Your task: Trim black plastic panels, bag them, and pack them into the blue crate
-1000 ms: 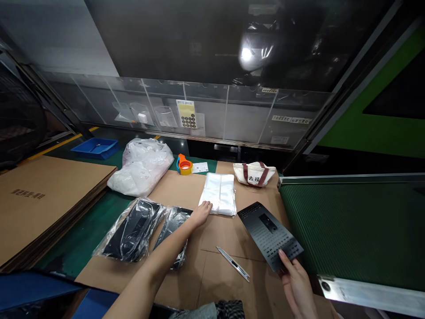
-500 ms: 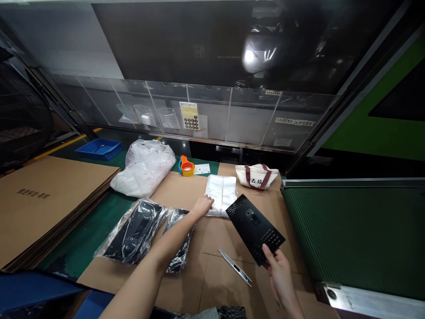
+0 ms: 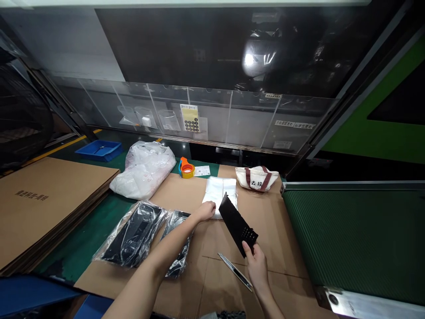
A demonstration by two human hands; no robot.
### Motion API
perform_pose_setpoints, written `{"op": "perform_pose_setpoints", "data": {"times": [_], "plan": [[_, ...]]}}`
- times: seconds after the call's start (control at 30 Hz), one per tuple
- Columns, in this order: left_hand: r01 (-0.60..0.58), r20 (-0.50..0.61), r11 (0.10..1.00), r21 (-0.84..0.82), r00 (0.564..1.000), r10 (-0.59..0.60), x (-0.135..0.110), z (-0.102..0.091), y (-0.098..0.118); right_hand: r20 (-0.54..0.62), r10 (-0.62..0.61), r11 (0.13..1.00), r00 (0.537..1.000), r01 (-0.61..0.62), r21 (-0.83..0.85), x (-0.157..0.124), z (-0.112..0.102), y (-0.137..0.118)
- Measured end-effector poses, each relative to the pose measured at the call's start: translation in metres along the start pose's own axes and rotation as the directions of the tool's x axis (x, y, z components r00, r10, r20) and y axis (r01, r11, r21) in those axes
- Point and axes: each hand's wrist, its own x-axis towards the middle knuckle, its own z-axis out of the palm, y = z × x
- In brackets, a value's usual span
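Observation:
My right hand (image 3: 257, 265) grips the lower end of a thin black perforated plate (image 3: 235, 223), thumb on top. The plate is tilted, with its slotted end close to my fingers. My left hand (image 3: 208, 210) rests with curled fingers at the near edge of a stack of clear plastic bags (image 3: 216, 189) and appears to pinch the top bag; the fingertips are partly hidden. A silver utility knife (image 3: 235, 271) lies below the plate. Left of my left forearm are black pieces wrapped in clear plastic (image 3: 135, 234), and another wrapped piece (image 3: 179, 221) lies partly under the forearm.
A white plastic sack (image 3: 144, 168), a tape dispenser (image 3: 187, 169) and a small cloth tote (image 3: 257, 178) stand farther back. Flat cardboard (image 3: 53, 195) is stacked at left, near a blue tray (image 3: 99, 150). A green conveyor belt (image 3: 355, 239) runs along the right.
My right hand has moved left with the plate, which has turned more edge-on and now overlaps the bag stack. My left hand has shifted slightly right and down at the bags' edge.

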Motion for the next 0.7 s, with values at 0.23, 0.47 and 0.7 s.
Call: {"op": "perform_pose_setpoints", "data": {"times": [0.23, 0.47, 0.7], "plan": [[-0.029, 0.044, 0.999, 0.016, 0.999, 0.028, -0.003, -0.001, -0.001, -0.072, -0.012, 0.997, 0.997, 0.007, -0.071, -0.005, -0.009, 0.006], [0.209, 0.015, 0.977, -0.035, 0.978, -0.208, 0.014, 0.006, -0.007, -0.021, -0.08, 0.994, 0.997, 0.078, -0.07, -0.01, 0.003, 0.01], [0.292, 0.018, 0.944, -0.153, 0.956, -0.293, 0.016, 0.009, -0.008, 0.039, -0.133, 0.986, 0.99, 0.136, -0.095, -0.006, 0.02, 0.015]]}}
